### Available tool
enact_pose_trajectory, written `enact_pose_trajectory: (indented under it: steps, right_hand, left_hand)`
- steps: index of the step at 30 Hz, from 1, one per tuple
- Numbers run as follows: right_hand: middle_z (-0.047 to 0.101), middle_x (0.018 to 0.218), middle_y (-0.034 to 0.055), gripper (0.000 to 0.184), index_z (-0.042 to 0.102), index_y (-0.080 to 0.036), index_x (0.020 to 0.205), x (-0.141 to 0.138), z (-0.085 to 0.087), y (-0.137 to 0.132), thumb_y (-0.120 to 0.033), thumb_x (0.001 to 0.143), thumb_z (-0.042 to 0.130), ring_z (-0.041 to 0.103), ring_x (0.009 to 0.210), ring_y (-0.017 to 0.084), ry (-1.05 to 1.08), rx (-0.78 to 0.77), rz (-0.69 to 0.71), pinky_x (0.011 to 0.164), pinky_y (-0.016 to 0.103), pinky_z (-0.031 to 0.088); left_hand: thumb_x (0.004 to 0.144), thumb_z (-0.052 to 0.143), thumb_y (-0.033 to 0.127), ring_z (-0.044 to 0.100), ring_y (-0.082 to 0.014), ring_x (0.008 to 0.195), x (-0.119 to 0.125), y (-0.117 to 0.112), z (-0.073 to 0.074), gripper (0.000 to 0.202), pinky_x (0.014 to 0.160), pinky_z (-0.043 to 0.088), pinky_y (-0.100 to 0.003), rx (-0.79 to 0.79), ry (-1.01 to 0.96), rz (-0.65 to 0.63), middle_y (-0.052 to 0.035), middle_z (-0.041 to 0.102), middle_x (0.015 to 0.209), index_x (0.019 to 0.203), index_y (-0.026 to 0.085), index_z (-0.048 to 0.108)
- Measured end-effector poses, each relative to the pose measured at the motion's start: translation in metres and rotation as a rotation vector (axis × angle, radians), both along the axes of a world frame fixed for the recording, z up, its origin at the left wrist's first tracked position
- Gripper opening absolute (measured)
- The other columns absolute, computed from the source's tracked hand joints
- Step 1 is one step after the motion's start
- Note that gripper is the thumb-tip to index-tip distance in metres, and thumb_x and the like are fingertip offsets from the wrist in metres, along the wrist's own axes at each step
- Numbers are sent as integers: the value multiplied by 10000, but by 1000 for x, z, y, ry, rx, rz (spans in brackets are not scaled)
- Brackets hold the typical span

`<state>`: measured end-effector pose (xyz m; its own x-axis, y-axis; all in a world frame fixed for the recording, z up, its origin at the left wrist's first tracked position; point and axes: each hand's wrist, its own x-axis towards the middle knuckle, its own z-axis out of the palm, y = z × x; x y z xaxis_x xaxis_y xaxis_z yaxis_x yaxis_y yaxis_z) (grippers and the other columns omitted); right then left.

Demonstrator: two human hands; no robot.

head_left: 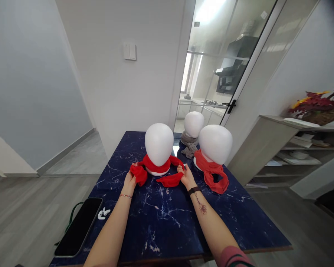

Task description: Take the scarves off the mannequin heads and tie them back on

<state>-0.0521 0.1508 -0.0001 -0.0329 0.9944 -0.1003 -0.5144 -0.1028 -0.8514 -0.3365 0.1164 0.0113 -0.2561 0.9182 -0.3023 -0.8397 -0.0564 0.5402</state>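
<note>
Room: a pale wall (114,92) bearing a white switch (129,51); a glass door (211,48) with a black handle (231,106) is showing a kitchen beyond. To the right, a shelf unit (247,148) is carrying flowers (317,102) in a basket on its top. Grey floor (30,207) is extending on the left.

Bench (164,237): dark blue, white-veined, standing near the wall and the door. At its left edge a phone (79,226) is lying screen up, a green cord (71,218) trailing from under it, small white items (103,213) resting just beside.

Heads, white, three, all standing upright. Front left head (159,142): wearing the red scarf (163,168) around its neck, both ends hanging out to the sides. Right head (215,144): wearing a coral scarf (208,167), looped in front. Rear head (194,124): wearing a grey scarf (189,142), knotted.

Left hand (130,180): fingers closing on the bunched left end of the red scarf. Right hand (188,178): fingers pinching its right side, the tail folding back along the bench toward the front left head. Wrists: the left is wearing a thin bracelet (126,196), the right a dark band (194,190).
</note>
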Motion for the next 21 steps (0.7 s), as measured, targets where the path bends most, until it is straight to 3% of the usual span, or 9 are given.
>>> enact_pose_trajectory:
  steps: [3,6,10,11,14,17,19,21]
  right_hand:
    - [533,625,10,314,558,-186,709,4,5,-3,-421,876,434,453,502,108,-216,98,-35,495,235,455]
    - [578,679,39,257,580,-174,723,4,12,-9,-419,794,559,524,617,161,-521,220,-126,604,301,464]
    - [621,876,115,72,610,-176,821,-2,28,-24,-210,813,548,529,878,229,-1036,406,-259,804,375,403]
    - [619,931,143,114,616,-170,845,-4,34,-30,-147,827,505,515,931,241,-1172,452,-259,839,398,377]
    - [617,944,197,222,630,-120,823,-14,52,-47,-19,813,434,516,949,261,-1553,579,-152,863,441,337]
    - [631,806,180,198,630,-84,714,-23,72,-65,18,769,470,547,838,245,-1804,687,18,807,409,355]
    - [635,765,159,185,630,-82,682,-29,87,-76,10,763,491,551,782,229,-1942,787,126,740,369,365]
    - [639,772,151,187,640,-80,707,-36,103,-86,-15,786,484,551,746,224,-2153,973,231,666,342,358]
  left_hand:
    - [870,424,134,670,-145,714,3,-5,-1,185,721,569,-308,-3,59,-13,-66,671,747,865,135,609]
    - [781,533,87,664,-144,679,12,-7,-3,97,732,546,-307,-5,177,-9,-75,678,759,828,114,613]
    - [665,643,38,655,-116,682,25,-5,-11,285,762,507,-269,35,390,65,-27,677,838,918,158,591]
    - [655,660,45,653,-111,693,27,-4,-14,342,781,499,-272,49,440,80,-19,672,866,962,173,579]
    - [659,676,68,648,-112,712,29,-1,-22,523,820,489,-306,76,561,110,-18,654,929,1133,210,507]
    - [686,651,82,644,-117,718,27,3,-29,703,829,491,-335,93,636,127,-18,641,949,1303,247,357]
    - [693,642,106,643,-118,721,26,4,-33,731,815,497,-332,117,688,119,-17,633,951,1333,263,325]
    - [689,648,144,643,-124,721,25,3,-35,662,783,507,-319,147,747,95,-27,625,962,1291,255,397]
